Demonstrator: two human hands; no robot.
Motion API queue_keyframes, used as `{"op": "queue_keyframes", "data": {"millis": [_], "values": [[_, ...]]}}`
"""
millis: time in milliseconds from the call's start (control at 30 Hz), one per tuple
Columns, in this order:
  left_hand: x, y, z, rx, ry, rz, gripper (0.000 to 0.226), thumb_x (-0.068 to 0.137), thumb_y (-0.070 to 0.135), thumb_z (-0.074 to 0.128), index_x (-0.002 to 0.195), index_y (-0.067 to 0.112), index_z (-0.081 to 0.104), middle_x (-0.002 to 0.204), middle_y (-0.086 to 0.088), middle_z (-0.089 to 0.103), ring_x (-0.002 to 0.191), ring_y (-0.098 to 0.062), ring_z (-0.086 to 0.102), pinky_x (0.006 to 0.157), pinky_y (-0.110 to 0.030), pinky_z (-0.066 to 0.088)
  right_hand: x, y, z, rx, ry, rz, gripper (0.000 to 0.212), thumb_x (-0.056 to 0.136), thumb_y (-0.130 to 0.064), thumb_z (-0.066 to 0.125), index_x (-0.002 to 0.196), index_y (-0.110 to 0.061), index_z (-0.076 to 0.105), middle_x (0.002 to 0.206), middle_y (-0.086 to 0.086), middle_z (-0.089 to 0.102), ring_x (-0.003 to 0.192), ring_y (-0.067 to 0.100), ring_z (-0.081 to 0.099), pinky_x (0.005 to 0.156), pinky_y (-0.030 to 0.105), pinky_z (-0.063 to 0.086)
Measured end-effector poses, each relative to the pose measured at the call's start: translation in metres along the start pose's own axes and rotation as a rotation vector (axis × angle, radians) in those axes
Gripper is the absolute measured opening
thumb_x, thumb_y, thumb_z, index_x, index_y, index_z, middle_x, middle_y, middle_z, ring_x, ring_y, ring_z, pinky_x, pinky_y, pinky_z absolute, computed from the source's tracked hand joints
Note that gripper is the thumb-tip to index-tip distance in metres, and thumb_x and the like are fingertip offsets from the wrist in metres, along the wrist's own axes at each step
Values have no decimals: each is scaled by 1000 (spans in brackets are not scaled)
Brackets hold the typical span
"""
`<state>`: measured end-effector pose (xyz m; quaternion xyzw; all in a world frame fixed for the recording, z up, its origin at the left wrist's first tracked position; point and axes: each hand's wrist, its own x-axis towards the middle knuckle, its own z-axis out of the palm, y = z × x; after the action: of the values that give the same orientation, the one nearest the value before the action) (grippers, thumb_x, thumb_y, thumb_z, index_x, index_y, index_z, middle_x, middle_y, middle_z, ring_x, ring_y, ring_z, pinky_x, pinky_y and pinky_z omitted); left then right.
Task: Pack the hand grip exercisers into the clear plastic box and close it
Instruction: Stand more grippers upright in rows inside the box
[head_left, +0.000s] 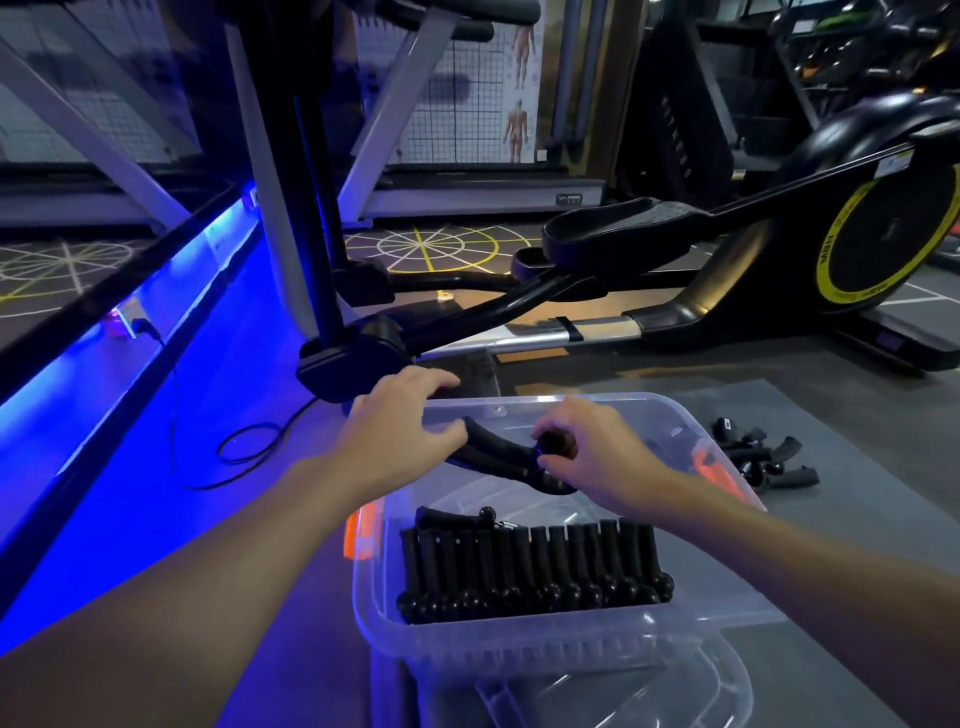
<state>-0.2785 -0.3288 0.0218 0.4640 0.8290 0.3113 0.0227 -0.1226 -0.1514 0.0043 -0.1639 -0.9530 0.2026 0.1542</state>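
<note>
Box (545, 644) middle free; exerciser row (535, 571) fills near side
</note>
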Motion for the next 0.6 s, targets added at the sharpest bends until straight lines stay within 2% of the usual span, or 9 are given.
{"op": "queue_keyframes", "data": {"millis": [100, 200, 333, 433, 533, 600], "values": [[-6, -32, 12, 171, -29, -151, 62, 81, 47, 48, 139, 27, 44, 146, 8, 40, 134, -19, 38, 105, -48, 36, 14, 12, 28, -53, -28, 11, 20, 85, -18, 68, 106, -19, 69, 96, -7, 54, 91, 14, 54, 77, 23, 41], [-18, -55, 27, 136, -79, -292, 62, 89, 40, 51, 147, 27, 32, 156, 8, 28, 139, -20, 33, 107, -48, 35, 26, 21, 51, -68, -70, 21, 21, 87, -18, 67, 107, -17, 69, 98, -5, 55, 92, 15, 54, 77, 20, 38], [-25, -62, 39, 105, -105, -279, 73, 93, 40, 47, 155, 25, 14, 164, 13, 3, 145, -17, 26, 113, -43, 30, 39, 29, 75, -79, -149, 28, 22, 85, -15, 67, 107, -14, 70, 108, 3, 63, 104, 19, 57, 88, 23, 42], [-24, -61, 40, 116, -103, -248, 74, 94, 41, 45, 157, 23, 11, 163, 15, 2, 141, -18, 33, 112, -37, 30, 43, 33, 91, -43, -164, 46, 24, 84, -14, 69, 108, -13, 71, 109, 3, 64, 105, 19, 58, 87, 20, 40], [-24, -61, 40, 127, -98, -244, 73, 93, 40, 45, 156, 23, 13, 163, 15, 3, 144, -18, 29, 112, -36, 29, 46, 36, 106, -21, -201, 43, 26, 83, -13, 69, 109, -11, 71, 111, 6, 66, 107, 19, 58, 83, 12, 32], [-23, -59, 40, 129, -100, -242, 73, 93, 39, 46, 156, 23, 13, 163, 15, 2, 144, -18, 27, 113, -36, 29, 47, 37, 115, -11, -243, 35, 26, 82, -13, 70, 108, -12, 72, 110, 8, 66, 106, 21, 58, 83, 14, 31]]}}
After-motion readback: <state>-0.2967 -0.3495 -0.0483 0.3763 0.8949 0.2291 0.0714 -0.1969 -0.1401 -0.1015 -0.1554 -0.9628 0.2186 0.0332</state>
